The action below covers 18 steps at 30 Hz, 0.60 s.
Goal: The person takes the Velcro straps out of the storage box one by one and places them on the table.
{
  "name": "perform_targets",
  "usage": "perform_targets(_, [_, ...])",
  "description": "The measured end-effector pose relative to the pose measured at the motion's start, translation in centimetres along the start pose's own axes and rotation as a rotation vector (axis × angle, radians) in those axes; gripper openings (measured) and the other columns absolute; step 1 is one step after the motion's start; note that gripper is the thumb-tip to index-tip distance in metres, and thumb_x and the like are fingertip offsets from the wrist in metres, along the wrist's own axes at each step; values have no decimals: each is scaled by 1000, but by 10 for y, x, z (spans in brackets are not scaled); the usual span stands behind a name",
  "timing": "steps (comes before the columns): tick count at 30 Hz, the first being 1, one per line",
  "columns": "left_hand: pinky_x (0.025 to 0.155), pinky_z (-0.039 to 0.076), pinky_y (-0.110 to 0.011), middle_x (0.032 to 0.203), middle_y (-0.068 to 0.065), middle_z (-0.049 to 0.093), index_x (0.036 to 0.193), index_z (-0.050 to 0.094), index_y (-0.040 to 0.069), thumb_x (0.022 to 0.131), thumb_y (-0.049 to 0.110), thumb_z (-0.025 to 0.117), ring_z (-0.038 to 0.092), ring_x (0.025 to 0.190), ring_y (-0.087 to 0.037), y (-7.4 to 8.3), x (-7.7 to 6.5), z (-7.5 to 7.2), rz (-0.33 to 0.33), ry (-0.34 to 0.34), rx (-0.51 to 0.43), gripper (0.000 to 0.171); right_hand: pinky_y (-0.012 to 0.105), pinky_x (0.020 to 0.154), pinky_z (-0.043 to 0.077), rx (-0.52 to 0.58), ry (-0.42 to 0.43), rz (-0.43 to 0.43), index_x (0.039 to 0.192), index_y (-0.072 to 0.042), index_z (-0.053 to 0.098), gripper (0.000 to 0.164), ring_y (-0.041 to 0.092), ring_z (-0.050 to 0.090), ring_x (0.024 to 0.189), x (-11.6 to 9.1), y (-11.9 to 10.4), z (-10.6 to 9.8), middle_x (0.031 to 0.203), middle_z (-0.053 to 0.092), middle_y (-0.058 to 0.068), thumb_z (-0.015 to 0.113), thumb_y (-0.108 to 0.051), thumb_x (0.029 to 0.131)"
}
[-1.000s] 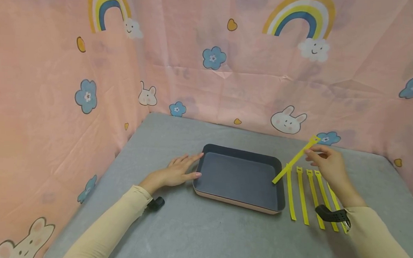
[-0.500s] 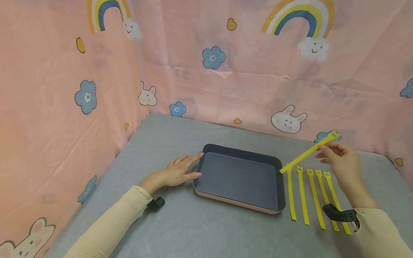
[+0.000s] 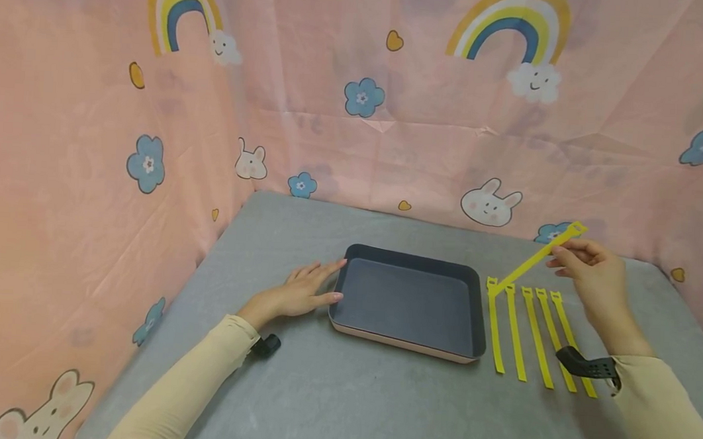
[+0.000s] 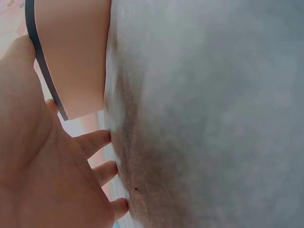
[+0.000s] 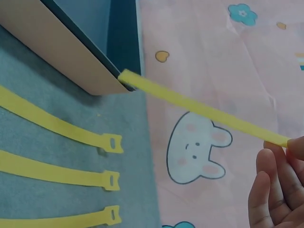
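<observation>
My right hand (image 3: 599, 279) pinches a yellow cable tie (image 3: 534, 261) near its slotted head, between thumb and fingertips. The strap slants down to the left, its tail overlapping the heads of the leftmost ties in the head view. In the right wrist view the held cable tie (image 5: 199, 108) stretches in front of the tray's corner. My left hand (image 3: 300, 293) lies at the left end of a dark rectangular baking tray (image 3: 406, 305), fingers spread and straight, thumb and forefinger at the rim. The left wrist view shows the other fingertips (image 4: 121, 208) down on the table.
Several yellow cable ties (image 3: 537, 339) lie side by side on the grey table (image 3: 377, 406), right of the tray, heads toward the back. A pink patterned cloth (image 3: 427, 150) hangs behind and to the left of the table.
My right hand has moved to the right with the cable tie, whose tail has left the area over the tray and now overlaps the lying ties. My left hand has stayed put.
</observation>
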<state>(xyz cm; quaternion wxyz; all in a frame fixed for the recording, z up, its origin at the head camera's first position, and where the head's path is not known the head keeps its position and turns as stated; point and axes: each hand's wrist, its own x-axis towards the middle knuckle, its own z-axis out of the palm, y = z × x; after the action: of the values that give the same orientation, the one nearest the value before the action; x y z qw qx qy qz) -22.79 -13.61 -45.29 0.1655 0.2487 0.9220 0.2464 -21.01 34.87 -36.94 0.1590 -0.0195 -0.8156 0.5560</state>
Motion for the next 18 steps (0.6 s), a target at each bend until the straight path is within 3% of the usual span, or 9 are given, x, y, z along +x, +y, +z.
perform_targets(18, [118,3,-57,160,10,11,149,-1,46,90,69,35,3,150,-27,2,-1,0,-8,3,4,72,11,61,50,-19,21,2,108,-10,60,20,-6,65,69,-5,4,-28,83,67,-26,63,-18,90])
